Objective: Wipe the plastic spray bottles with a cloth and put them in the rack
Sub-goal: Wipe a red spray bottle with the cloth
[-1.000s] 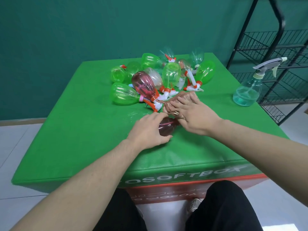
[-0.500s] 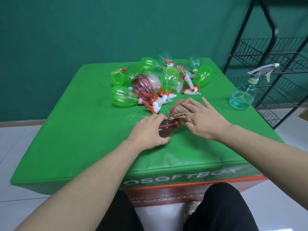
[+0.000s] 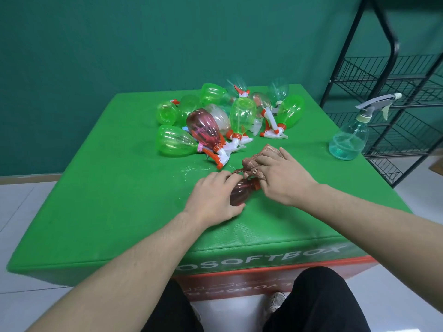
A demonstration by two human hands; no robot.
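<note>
Our left hand (image 3: 217,198) gripped a red spray bottle (image 3: 241,193) lying on the table (image 3: 119,188); our right hand (image 3: 282,178) held the brown cloth (image 3: 259,159) at its neck. We judged hard wiping could roll the smooth bottle free.

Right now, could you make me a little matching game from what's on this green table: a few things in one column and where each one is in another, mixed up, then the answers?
Things
1. dark red bottle
2. brown cloth
3. pale blue spray bottle
4. wire rack

Places
A. standing upright near the table's right edge
B. on the floor to the right of the table
C. lying on the table, gripped by the left hand
D. bunched under the right hand

Pairs: 1-C, 2-D, 3-A, 4-B
</note>
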